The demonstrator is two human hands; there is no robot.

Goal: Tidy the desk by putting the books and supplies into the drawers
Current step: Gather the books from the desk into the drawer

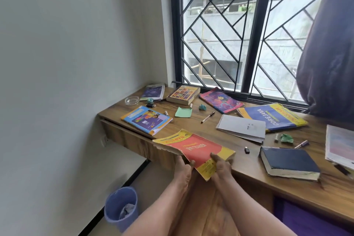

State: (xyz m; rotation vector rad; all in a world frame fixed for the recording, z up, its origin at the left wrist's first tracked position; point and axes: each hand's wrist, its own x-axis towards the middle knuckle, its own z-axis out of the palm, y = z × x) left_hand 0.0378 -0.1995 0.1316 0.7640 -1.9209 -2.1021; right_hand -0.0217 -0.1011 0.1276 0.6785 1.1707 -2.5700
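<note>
Gripping the red book by its near edge, my left hand and right hand hold it over the desk edge.

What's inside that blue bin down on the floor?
Some crumpled pale paper lies in the blue bin. The bin's near wall hides the bottom, so whatever may sit under or beside the paper cannot be seen.

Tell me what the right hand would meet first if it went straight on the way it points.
The red and yellow book that the right hand grips lies in its line. Beyond it, probably the green sticky note, though depth is unclear.
</note>
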